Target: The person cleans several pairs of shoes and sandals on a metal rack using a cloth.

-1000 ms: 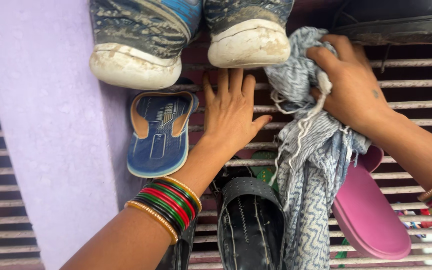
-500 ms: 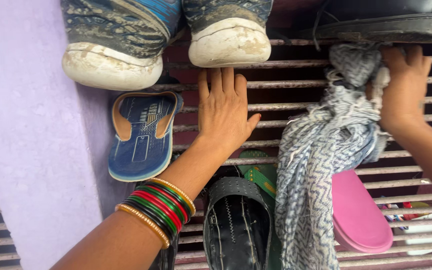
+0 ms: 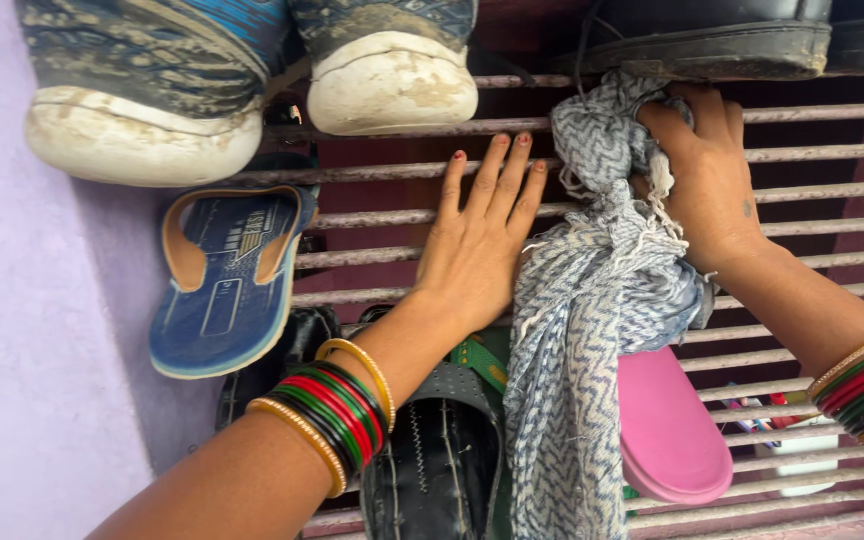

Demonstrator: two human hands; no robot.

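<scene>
A rack [image 3: 592, 215] of thin metal bars fills the head view, with dark red showing behind the bars. The bars look dusty and pale. A smooth purple wall [image 3: 22, 330] runs down the side.

Two worn sneakers [image 3: 252, 80] sit at the top. Their toe caps are white rubber, scuffed and dirty, and the cloth part is dark with a blue patch. Below them lies a blue flip-flop [image 3: 222, 285] with an orange strap and a small pale printed patch on its sole. A black shoe [image 3: 442, 460] with tiny holes and stitching sits low down, with a bit of green beside it. A smooth pink slipper [image 3: 667, 425] pokes out under the cloth. A black shoe sole [image 3: 712, 45] rests on the top bar.

The cloth [image 3: 582, 340] is soft, blue and white with a zigzag pattern and loose white threads. It is bunched at the top bars and hangs down over the rack.

The right hand [image 3: 712, 180] grips the bunched top of the cloth, with its fingers curled tight around it. The left hand [image 3: 482, 240] lies flat on the bars just beside the cloth, its fingers straight and close together, holding nothing. Both wrists wear shiny red, green and gold bangles [image 3: 337, 410].
</scene>
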